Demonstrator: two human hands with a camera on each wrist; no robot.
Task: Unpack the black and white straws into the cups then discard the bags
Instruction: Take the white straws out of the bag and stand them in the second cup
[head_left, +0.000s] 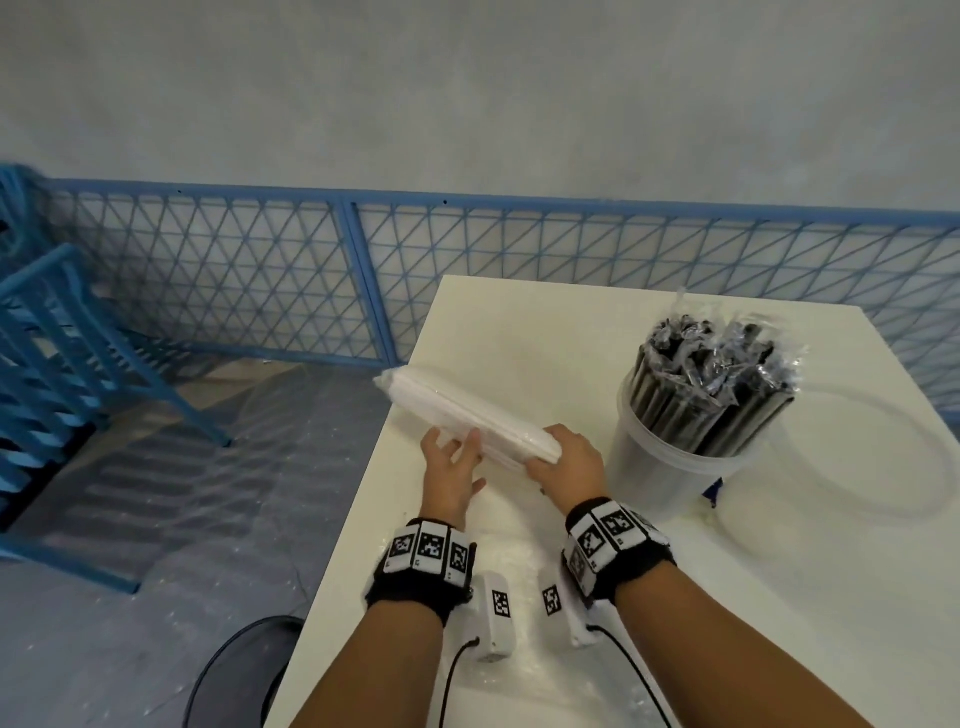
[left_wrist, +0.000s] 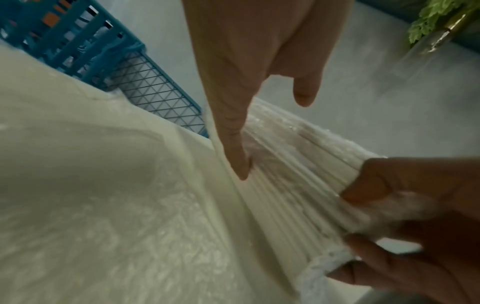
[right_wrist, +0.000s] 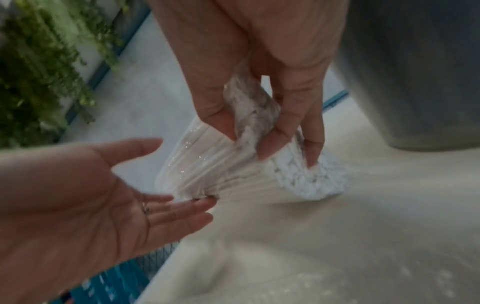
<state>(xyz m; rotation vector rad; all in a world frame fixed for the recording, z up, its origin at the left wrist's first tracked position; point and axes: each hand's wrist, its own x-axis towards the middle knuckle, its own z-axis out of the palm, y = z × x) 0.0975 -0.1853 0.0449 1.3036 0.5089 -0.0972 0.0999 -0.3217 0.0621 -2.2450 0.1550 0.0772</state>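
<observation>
From the head camera, a bundle of white straws (head_left: 467, 415) in its clear bag lay slanted over the left edge of the white surface (head_left: 571, 322), its far end jutting past the edge toward the blue mesh fence (head_left: 234, 270). The right hand (head_left: 569, 462) gripped the bundle's near end, while the left hand (head_left: 452, 467) lay beside it with straight fingers touching its side. Just right of them a clear cup (head_left: 675, 462) stood full of black straws (head_left: 711, 384), wrapped in crinkled plastic. In the left wrist view, the left hand (left_wrist: 249, 67) was extended, one fingertip pressing the white straws (left_wrist: 298, 174), and the right hand (left_wrist: 415, 216) pinched their end. In the right wrist view, the right hand (right_wrist: 259, 67) clamped the bag's loose plastic against the straw ends (right_wrist: 309, 179); the left hand (right_wrist: 85, 197) lay flat and relaxed, fingertips against the bundle.
</observation>
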